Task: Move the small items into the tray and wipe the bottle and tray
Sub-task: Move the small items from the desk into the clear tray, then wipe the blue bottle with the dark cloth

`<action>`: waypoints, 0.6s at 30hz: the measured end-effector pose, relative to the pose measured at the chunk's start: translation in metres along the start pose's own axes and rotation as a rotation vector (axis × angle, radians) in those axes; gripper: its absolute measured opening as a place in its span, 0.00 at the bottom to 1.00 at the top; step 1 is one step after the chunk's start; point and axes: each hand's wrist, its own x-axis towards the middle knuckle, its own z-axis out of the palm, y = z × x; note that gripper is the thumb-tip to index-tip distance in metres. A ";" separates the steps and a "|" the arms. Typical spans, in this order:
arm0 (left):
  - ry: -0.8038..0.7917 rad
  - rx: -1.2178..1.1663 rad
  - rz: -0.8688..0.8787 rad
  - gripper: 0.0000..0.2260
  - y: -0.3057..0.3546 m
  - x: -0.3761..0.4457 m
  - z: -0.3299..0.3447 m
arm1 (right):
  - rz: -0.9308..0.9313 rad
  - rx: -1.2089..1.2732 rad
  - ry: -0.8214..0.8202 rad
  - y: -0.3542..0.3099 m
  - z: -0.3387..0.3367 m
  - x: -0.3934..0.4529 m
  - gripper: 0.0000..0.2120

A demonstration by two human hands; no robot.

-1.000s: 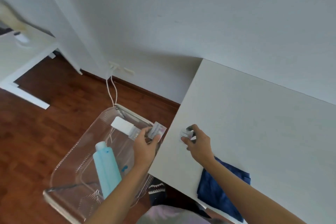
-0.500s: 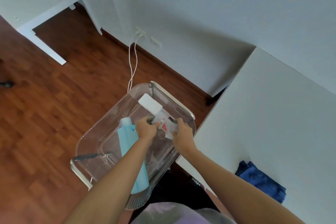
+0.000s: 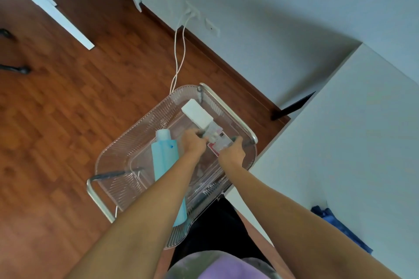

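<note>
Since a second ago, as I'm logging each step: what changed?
The right hand left the table with its small item and joined the left hand over the clear tray, both holding small packets there. The blue bottle stays in the tray; the blue cloth stays on the table.

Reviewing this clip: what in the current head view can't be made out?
- Small packets: too small and blurred to identify; both hands cover their ends.
- Blue bottle: base hidden under the left forearm.
- Blue cloth: partly hidden by the right forearm.
- Left hand, right hand: fingertips blurred, grip unclear.
</note>
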 end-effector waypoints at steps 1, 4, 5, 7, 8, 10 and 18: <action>0.011 0.020 0.014 0.15 0.001 -0.002 0.001 | 0.012 0.012 -0.020 0.001 -0.001 0.001 0.21; 0.047 0.073 0.069 0.17 0.003 -0.014 0.002 | 0.029 0.015 -0.076 0.004 -0.006 -0.001 0.26; 0.055 0.068 0.087 0.18 0.004 -0.020 0.002 | 0.039 0.018 -0.085 0.005 -0.008 -0.004 0.27; 0.077 0.000 0.109 0.18 0.005 -0.033 -0.001 | 0.045 0.015 -0.079 0.006 -0.011 -0.011 0.29; 0.101 -0.045 0.122 0.17 0.004 -0.040 -0.005 | 0.027 0.011 -0.055 0.007 -0.012 -0.015 0.28; 0.189 -0.142 0.160 0.15 -0.003 -0.052 -0.017 | -0.053 0.019 -0.010 0.010 -0.011 -0.023 0.24; 0.492 -0.161 -0.090 0.13 -0.073 -0.062 -0.103 | -0.205 -0.115 -0.322 0.019 0.028 -0.044 0.16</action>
